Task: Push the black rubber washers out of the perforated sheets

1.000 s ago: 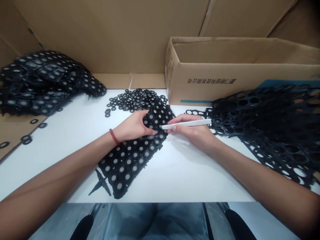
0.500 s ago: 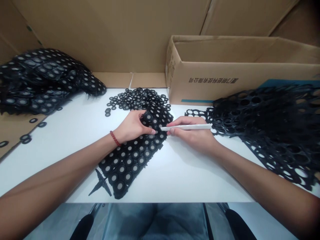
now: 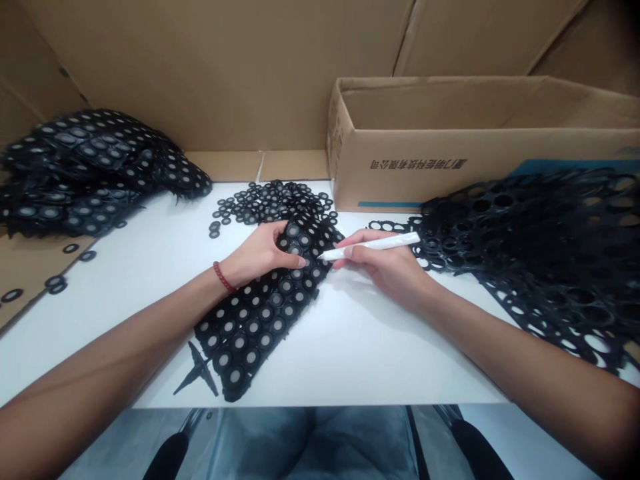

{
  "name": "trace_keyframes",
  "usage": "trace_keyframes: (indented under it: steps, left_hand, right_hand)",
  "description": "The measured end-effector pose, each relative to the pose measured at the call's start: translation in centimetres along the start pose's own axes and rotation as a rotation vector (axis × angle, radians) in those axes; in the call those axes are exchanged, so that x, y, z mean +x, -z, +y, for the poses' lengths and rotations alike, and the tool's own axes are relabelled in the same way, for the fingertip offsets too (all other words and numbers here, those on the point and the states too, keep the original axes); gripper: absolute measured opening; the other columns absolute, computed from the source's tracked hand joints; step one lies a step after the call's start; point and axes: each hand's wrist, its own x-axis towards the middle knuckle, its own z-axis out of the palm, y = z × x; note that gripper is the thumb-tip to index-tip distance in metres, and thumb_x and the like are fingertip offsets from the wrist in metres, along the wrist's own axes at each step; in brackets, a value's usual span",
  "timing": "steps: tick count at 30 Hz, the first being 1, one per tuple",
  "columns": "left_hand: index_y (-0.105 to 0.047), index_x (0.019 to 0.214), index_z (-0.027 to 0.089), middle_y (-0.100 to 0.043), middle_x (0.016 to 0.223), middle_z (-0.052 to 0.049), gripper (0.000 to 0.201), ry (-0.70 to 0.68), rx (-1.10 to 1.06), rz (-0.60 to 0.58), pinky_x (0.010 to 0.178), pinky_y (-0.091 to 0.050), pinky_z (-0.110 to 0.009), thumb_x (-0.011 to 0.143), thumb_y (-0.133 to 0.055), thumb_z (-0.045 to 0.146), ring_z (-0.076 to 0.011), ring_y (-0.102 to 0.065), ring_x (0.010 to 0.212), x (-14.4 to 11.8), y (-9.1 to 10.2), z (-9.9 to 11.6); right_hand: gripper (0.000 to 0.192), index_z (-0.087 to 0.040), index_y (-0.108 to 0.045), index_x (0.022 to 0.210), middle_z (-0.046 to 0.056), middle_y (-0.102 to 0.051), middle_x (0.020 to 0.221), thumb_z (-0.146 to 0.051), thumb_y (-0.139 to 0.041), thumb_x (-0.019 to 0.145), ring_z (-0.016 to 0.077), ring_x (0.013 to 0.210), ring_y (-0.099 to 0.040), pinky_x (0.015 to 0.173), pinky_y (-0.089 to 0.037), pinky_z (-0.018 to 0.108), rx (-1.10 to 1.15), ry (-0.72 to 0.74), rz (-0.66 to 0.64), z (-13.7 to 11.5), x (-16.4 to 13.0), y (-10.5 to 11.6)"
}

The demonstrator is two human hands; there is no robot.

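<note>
My left hand point(image 3: 265, 253) is closed on a black rubber sheet point(image 3: 260, 320) patterned with rows of rings, its thumb on top. The sheet lies slantwise on the white table point(image 3: 390, 353), and its far part is bent up under my fingers. In my right hand point(image 3: 395, 267) is a white pen-shaped tool point(image 3: 380, 244), gripped like a pencil. Its tip meets the sheet just right of my left thumb. Behind the sheet lies a pile of loose black rings point(image 3: 275, 200). A black cross-shaped scrap point(image 3: 199, 371) rests by the sheet's near left corner.
A heap of uncut-looking ring sheets point(image 3: 100, 167) sits at the far left, with several stray rings point(image 3: 55, 283) in front. On the right lies a heap of punched-out black webbing point(image 3: 540, 247). An open cardboard box point(image 3: 400, 180) stands behind it, against cardboard walls point(image 3: 225, 73).
The white tool has tilted, its back end rising while the tip stays on the sheet. My view has shifted slightly. My left hand keeps its grip on the sheet.
</note>
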Motion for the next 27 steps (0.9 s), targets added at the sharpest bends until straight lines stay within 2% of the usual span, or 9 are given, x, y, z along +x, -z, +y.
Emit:
trace_keyframes:
  steps: [5,10,17,27]
  left_hand:
    - [-0.054,0.078,0.015,-0.058,0.077,0.001,0.031,0.003,0.004,0.078,0.065,-0.043,-0.026,0.061,-0.073,0.032,-0.0142,-0.054,0.070,0.18,-0.47,0.38]
    - [-0.054,0.076,0.016,-0.060,0.076,0.001,0.040,0.008,0.064,0.167,0.063,-0.042,-0.026,0.056,-0.077,0.041,-0.0144,-0.054,0.068,0.44,-1.00,0.58]
    - [-0.056,0.078,0.016,-0.061,0.078,0.001,0.036,-0.035,0.008,0.098,0.066,-0.044,-0.026,0.058,-0.077,0.036,-0.0142,-0.055,0.070,0.33,-0.79,0.17]
    - [-0.055,0.074,0.016,-0.060,0.076,0.001,0.035,-0.049,-0.020,0.104,0.065,-0.044,-0.026,0.057,-0.078,0.034,-0.0144,-0.055,0.069,0.34,-0.57,-0.17]
  right_hand:
    - [0.009,-0.017,-0.066,0.082,0.006,-0.072,0.074,-0.021,-0.064,0.074,0.0194,0.077,-0.067,0.077,-0.049,0.032,0.024,0.005,0.015,0.10,0.31,0.25]
    - [0.006,-0.016,-0.065,0.078,0.004,-0.071,0.071,-0.019,-0.065,0.073,0.0174,0.076,-0.068,0.083,-0.050,0.034,0.116,0.032,0.043,-0.19,0.20,0.13]
    - [0.011,-0.018,-0.065,0.084,0.005,-0.072,0.078,-0.025,-0.065,0.075,0.0185,0.080,-0.068,0.083,-0.049,0.035,0.043,0.081,0.003,0.31,0.10,0.25]
    - [0.011,-0.017,-0.066,0.082,0.005,-0.073,0.076,-0.025,-0.065,0.076,0.0180,0.075,-0.068,0.073,-0.050,0.030,-0.118,0.122,0.031,-0.63,-0.31,-0.08]
